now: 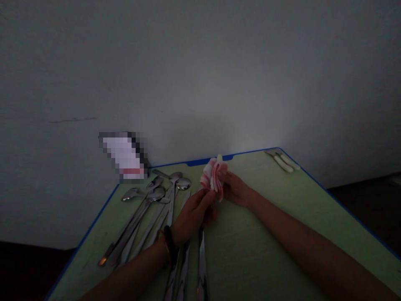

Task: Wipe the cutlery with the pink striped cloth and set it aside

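A bunched pink-and-white cloth [216, 173] is held up over the middle of the table. My right hand [236, 188] is closed on the cloth from the right side. My left hand [196, 211], with a dark band at the wrist, pinches at its lower end. A white rounded tip [219, 158] sticks out of the cloth's top, like the end of a handle; the rest of that piece is hidden. Beneath and left of my left hand lie several metal spoons [156, 193] and long-handled pieces of cutlery [203, 263].
Two white-handled utensils [283, 163] lie at the table's far right corner. A blurred-out phone-like device [123, 156] leans at the far left corner. The pale green table [266, 251] has a blue edge and stands against a grey wall [200, 83].
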Tool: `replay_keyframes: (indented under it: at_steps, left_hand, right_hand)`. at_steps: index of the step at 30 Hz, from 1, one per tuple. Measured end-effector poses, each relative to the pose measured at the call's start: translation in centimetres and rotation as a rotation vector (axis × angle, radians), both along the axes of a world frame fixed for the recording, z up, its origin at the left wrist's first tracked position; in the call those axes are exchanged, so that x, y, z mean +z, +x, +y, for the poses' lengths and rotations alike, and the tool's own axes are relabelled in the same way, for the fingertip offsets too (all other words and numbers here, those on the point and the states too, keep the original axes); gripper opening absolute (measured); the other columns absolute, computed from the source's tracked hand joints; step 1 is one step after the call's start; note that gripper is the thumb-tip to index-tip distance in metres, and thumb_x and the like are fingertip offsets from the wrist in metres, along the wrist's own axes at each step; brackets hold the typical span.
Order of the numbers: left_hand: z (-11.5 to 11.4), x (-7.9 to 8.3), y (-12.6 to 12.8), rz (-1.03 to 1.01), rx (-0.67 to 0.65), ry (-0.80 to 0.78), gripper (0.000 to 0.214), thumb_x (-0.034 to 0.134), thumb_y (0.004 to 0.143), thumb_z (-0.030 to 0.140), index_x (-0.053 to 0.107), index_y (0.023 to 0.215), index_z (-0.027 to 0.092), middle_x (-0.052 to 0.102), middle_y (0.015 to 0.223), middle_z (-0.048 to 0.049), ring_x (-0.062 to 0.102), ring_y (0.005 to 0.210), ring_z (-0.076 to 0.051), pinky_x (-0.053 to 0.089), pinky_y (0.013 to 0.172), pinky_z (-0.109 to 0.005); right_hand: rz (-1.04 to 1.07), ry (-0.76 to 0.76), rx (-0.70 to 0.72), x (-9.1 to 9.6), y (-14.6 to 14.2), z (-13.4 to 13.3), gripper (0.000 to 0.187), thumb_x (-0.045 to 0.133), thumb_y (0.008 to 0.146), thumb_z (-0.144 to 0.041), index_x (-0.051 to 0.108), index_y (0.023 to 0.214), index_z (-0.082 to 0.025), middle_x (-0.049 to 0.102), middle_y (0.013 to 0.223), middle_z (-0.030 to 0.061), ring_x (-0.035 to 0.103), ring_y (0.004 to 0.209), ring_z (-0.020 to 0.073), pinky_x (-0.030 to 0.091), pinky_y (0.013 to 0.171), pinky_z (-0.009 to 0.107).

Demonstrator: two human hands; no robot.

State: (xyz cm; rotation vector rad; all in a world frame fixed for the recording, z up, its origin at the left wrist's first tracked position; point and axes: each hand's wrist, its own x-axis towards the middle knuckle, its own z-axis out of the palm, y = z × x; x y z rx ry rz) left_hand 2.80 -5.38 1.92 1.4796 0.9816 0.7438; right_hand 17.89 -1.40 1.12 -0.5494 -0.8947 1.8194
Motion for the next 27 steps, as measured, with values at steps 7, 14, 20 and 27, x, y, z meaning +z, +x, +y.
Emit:
replay_keyframes:
  at_steps: [7,14,20,27]
  left_hand:
    - [-0.09,0.39,0.37,0.155,0.08,0.017,0.035,0.045,0.083,0.052,0.049,0.083,0.017,0.052,0.051,0.0061,0.043,0.035,-0.007,0.033,0.034,-0.017]
    - [-0.3,0.72,0.41,0.253,0.037,0.057,0.036,0.044,0.083,0.051,0.054,0.084,0.017,0.055,0.048,0.0049,0.046,0.036,-0.01,0.034,0.037,-0.02]
    - [-0.34,0.84,0.14,0.312,-0.035,0.142,0.038,0.041,0.085,0.049,0.053,0.067,0.017,0.057,0.05,0.0024,0.051,0.044,-0.012,0.037,0.046,-0.022]
    - [-0.3,0.82,0.05,0.325,-0.084,0.175,0.04,0.04,0.086,0.048,0.053,0.064,0.018,0.057,0.052,0.0019,0.053,0.048,-0.013,0.039,0.051,-0.023]
  right_hand:
    - [-0.021,-0.056,-0.028,-0.38,-0.12,0.09,0.027,0.077,0.06,-0.028,0.063,0.078,-0.013,0.065,0.071,0.0014,0.059,0.064,0.0116,0.047,0.062,0.023]
    - [0.022,-0.078,-0.043,-0.31,-0.49,0.26,0.026,0.07,0.07,-0.035,0.062,0.08,-0.013,0.065,0.071,0.0024,0.059,0.061,0.0111,0.048,0.061,0.023]
    - [0.107,-0.115,-0.069,-0.5,-0.5,0.71,0.03,0.066,0.073,-0.043,0.06,0.084,-0.015,0.065,0.075,0.0024,0.061,0.065,0.0119,0.049,0.062,0.023]
    - [0.105,-0.117,-0.041,-0.58,-0.42,0.72,0.03,0.064,0.075,-0.043,0.059,0.088,-0.017,0.065,0.076,0.002,0.061,0.065,0.0122,0.05,0.065,0.026]
